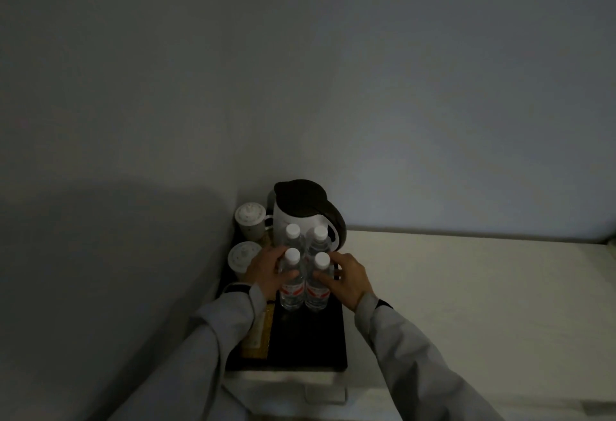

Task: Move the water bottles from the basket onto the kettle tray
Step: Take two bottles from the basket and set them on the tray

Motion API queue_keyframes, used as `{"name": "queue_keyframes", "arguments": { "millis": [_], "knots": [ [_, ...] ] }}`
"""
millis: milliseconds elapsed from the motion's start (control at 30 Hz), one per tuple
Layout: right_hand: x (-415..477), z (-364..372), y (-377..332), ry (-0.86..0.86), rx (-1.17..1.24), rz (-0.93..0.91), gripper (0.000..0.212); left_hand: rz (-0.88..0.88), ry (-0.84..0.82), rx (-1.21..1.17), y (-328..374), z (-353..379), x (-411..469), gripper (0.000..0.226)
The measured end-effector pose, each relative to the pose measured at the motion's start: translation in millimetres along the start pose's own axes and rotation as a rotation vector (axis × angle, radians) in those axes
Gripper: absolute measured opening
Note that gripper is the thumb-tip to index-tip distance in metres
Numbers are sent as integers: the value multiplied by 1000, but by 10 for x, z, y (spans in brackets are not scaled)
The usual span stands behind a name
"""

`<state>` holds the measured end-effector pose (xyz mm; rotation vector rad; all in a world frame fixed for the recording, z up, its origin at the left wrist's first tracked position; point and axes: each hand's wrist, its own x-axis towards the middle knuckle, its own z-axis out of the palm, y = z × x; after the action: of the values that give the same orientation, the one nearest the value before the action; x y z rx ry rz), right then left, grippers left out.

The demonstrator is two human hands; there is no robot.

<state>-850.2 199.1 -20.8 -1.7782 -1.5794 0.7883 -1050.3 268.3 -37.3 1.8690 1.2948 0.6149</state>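
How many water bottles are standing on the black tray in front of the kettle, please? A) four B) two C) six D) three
A: four white-capped water bottles stand in a two-by-two block on the black tray in front of the kettle, the left hand and right hand around the front pair.

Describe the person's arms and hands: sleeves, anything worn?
Both arms wear loose, light grey long sleeves with creased fabric reaching the wrists. A dark band, maybe a watch or strap, shows at each wrist by the cuff, wider on the left. The left hand and right hand are bare: no gloves, and no rings visible in the dim light.
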Motion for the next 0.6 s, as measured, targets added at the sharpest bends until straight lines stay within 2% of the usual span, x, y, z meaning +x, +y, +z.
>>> {"name": "queue_keyframes", "arguments": {
  "millis": [300,600],
  "knots": [
    [5,-1,-5,-2,-10,-52,39,-4,44,22,-29,6,-36,51],
    [5,-21,4,-14,-7,-88,36,11,9,1,-43,6,-10,49]
  ]
}}
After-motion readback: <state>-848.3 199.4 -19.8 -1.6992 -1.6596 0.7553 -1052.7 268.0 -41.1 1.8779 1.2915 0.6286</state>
